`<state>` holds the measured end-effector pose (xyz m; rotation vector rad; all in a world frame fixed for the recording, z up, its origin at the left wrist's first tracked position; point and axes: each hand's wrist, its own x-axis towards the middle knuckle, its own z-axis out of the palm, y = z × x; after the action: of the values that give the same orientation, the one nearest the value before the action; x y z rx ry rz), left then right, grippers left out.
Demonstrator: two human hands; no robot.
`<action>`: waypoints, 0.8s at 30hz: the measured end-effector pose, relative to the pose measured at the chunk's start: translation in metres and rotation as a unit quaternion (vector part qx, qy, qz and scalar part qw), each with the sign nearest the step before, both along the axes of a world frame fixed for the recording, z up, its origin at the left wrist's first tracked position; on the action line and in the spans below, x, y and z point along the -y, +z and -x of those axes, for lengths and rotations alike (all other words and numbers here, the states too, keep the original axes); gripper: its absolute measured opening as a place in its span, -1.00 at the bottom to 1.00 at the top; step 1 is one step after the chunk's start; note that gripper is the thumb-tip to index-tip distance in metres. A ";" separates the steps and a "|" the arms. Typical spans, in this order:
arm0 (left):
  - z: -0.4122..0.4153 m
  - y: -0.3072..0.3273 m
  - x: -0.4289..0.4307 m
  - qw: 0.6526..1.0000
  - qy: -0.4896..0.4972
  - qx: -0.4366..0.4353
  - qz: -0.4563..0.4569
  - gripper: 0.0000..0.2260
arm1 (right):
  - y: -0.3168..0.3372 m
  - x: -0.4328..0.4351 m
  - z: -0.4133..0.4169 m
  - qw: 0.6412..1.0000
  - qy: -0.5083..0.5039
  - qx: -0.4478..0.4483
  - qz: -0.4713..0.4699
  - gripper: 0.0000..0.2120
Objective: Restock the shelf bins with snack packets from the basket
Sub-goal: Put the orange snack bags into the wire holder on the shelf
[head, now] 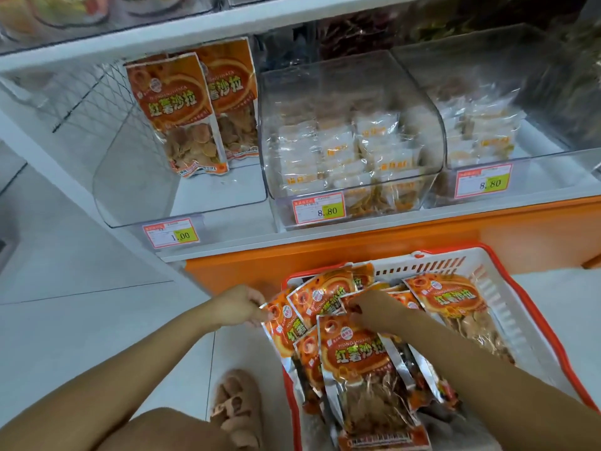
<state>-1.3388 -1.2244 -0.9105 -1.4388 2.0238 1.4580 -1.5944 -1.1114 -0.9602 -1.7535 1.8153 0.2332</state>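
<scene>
**stockroom_q:** what can you actually make out here? biggest stuff first pls

**aisle9:** White shelf point(325, 236), with the upper tier cut off and blurry. There are 3 clear bins on it. The left bin point(136, 190) has just 2 orange standing packets point(175, 102) at its back right. The middle bin point(419, 102) is stuffed with small pale packs. The right bin point(536, 76) runs out of frame and its contents are hard to read.

**stockroom_q:** and the basket?

**aisle9:** White basket point(487, 255) with a red rim, on the floor below the shelf, near end cut off. The snack packets point(354, 353) are piled in it, the same orange kind, and they overlap so the lower ones are hidden.

**stockroom_q:** hands?

**aisle9:** The left hand point(237, 305) has a narrow pinch grip on the top edge of the leftmost packet point(276, 327). The right hand point(367, 307) is down on the pile with its fingertips buried between packets, so I can't tell its grip.
</scene>
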 end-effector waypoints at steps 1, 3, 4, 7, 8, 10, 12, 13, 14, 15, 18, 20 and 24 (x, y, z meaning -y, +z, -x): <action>0.001 0.006 0.001 1.000 -0.028 0.004 -0.006 -0.88 | 0.001 0.002 0.001 1.000 0.004 -0.005 -0.014 -0.73; 0.004 0.024 0.002 0.996 -0.084 0.006 -0.010 -0.90 | 0.006 0.006 0.001 0.999 0.007 -0.004 -0.044 -0.74; 0.003 0.033 0.004 0.995 -0.098 -0.001 -0.015 -0.93 | 0.011 0.008 0.001 0.998 0.007 0.005 -0.057 -0.72; -0.003 0.063 0.009 0.991 -0.124 -0.042 -0.023 -0.76 | 0.026 0.012 -0.002 0.994 -0.011 0.082 -0.074 -0.51; -0.005 0.070 0.010 0.990 -0.125 -0.054 -0.030 -0.71 | 0.032 0.013 -0.004 0.990 -0.026 0.125 -0.067 -0.39; -0.008 0.089 0.011 0.988 -0.129 -0.076 -0.031 -0.64 | 0.044 0.014 -0.013 0.969 -0.062 0.235 -0.047 -0.28; -0.010 0.109 0.012 0.986 -0.130 -0.099 -0.019 -0.55 | 0.059 0.013 -0.025 0.936 -0.086 0.341 -0.020 -0.28; -0.011 0.120 0.014 0.985 -0.130 -0.116 -0.014 -0.51 | 0.068 0.012 -0.031 0.918 -0.096 0.385 -0.007 -0.29; -0.014 0.130 0.015 0.982 -0.133 -0.133 -0.013 -0.49 | 0.077 0.009 -0.036 0.902 -0.103 0.419 0.003 -0.30; -0.017 0.139 0.015 0.980 -0.128 -0.152 -0.014 -0.53 | 0.086 0.007 -0.041 0.892 -0.106 0.439 0.011 -0.33; -0.024 0.160 0.011 0.960 -0.031 -0.273 -0.052 -0.83 | 0.112 -0.001 -0.055 0.875 -0.115 0.469 0.037 -0.50; -0.028 0.166 0.011 0.922 0.082 -0.375 -0.057 -0.79 | 0.132 -0.007 -0.066 0.870 -0.120 0.474 0.065 -0.57; -0.030 0.172 0.010 0.851 0.256 -0.457 -0.033 -0.81 | 0.170 -0.005 -0.086 0.878 -0.125 0.439 0.143 -0.94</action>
<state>-1.3092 -1.2343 -0.7381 -1.4675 2.0378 2.8404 -1.5080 -1.1062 -0.7899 -1.4041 1.3777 -0.8481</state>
